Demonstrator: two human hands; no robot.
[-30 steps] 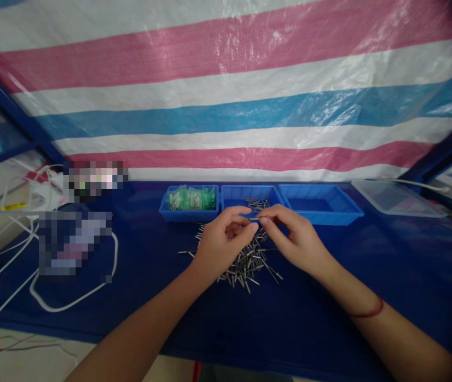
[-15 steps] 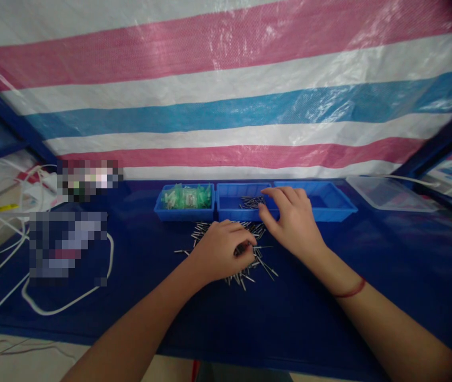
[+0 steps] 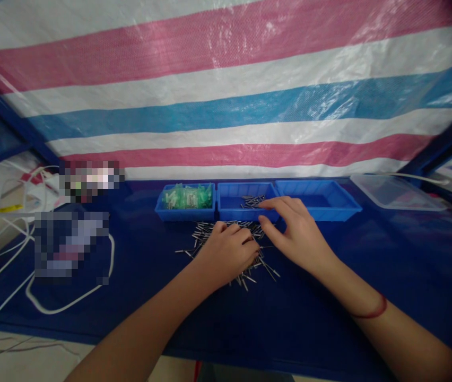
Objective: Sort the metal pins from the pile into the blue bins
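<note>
My left hand (image 3: pixel 229 251) is on a loose pile of thin metal pins (image 3: pixel 246 277), which look like blind rivets. Its fingers are curled down and the thumb and forefinger come together; whatever lies between them is hidden. My right hand (image 3: pixel 295 229) hovers at the front of the middle blue bin (image 3: pixel 229 213), thumb and fingers apart, with nothing visible in it. Inside that bin a small heap of similar metal pins (image 3: pixel 251 201) lies towards the right, close to my right fingertips.
Left of the middle bin, another blue bin (image 3: pixel 186 215) holds green-and-clear small packets (image 3: pixel 190 197). A third blue bin (image 3: pixel 317 214) stands to the right. Beyond it lies a clear plastic lid or tray (image 3: pixel 397 193). A white cable (image 3: pixel 111 254) loops over the blue table (image 3: pixel 289 323) at left.
My right hand has dropped slightly towards me, away from the bin. My left hand has turned palm-down and its fingers have closed more, covering the gap by the thumb.
</note>
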